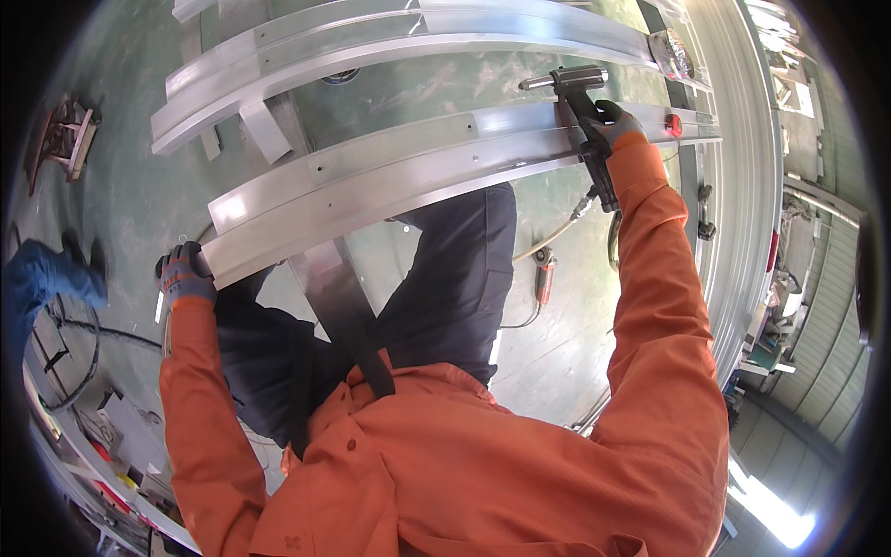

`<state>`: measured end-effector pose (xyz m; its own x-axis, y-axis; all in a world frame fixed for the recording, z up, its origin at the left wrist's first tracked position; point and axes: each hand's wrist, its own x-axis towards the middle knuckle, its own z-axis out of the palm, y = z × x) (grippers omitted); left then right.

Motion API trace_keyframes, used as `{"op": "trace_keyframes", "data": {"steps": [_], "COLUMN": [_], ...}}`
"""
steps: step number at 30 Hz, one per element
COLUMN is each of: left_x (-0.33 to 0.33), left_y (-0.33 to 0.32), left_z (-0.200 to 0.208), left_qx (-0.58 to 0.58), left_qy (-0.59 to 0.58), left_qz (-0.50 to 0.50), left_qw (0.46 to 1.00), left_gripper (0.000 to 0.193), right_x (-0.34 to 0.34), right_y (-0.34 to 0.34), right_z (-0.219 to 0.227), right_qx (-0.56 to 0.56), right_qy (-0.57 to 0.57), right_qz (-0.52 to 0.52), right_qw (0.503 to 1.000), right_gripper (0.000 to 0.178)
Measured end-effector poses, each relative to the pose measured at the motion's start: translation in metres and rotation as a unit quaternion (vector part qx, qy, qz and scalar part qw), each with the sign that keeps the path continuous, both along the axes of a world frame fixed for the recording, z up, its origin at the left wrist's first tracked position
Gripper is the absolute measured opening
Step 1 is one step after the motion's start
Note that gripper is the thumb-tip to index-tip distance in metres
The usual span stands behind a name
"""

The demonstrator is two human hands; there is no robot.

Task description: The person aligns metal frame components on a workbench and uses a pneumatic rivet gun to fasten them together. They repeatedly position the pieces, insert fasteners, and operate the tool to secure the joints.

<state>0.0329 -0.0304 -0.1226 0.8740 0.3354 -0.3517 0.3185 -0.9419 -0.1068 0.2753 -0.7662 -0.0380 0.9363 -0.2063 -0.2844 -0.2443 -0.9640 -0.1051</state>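
Note:
A long silver aluminium profile [390, 176] with small holes lies across in front of me, on a metal support bar [334, 288]. My left hand [185, 270], in a grey and black glove, is closed round the profile's left end. In my gloved right hand [614, 123] is a black air-powered rivet gun [581, 88], gripped by its handle. It stands over the right part of the profile, its nozzle pointing left. An air hose [557, 232] runs from the foot of its handle.
Beyond lies another aluminium profile [371, 51]. A red angle grinder [546, 277] with a cord is on the green floor. Long stacked profiles [742, 186] line the right side. At far left are a person's blue-trousered leg [56, 274] and a rusty metal stand [70, 139].

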Motion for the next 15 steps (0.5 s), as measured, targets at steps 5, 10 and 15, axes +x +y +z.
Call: {"op": "trace_keyframes", "data": {"steps": [5, 10, 15], "left_x": [0.001, 0.002, -0.001], "left_y": [-0.002, -0.005, 0.002], "left_z": [0.002, 0.005, 0.000], "left_qx": [0.011, -0.012, 0.004], "left_qy": [0.017, -0.029, 0.021], "left_qz": [0.013, -0.025, 0.008], "left_qw": [1.000, 0.999, 1.000], "left_gripper": [0.056, 0.048, 0.055], "right_x": [-0.020, -0.050, -0.060], "right_y": [0.024, 0.098, 0.125], "right_z": [0.009, 0.039, 0.001], "right_qx": [-0.075, -0.105, -0.033], "right_qy": [-0.024, -0.128, 0.069], "right_qz": [0.032, 0.173, 0.268], "right_qw": [0.996, 0.971, 0.961], "right_gripper": [0.075, 0.052, 0.035]}}
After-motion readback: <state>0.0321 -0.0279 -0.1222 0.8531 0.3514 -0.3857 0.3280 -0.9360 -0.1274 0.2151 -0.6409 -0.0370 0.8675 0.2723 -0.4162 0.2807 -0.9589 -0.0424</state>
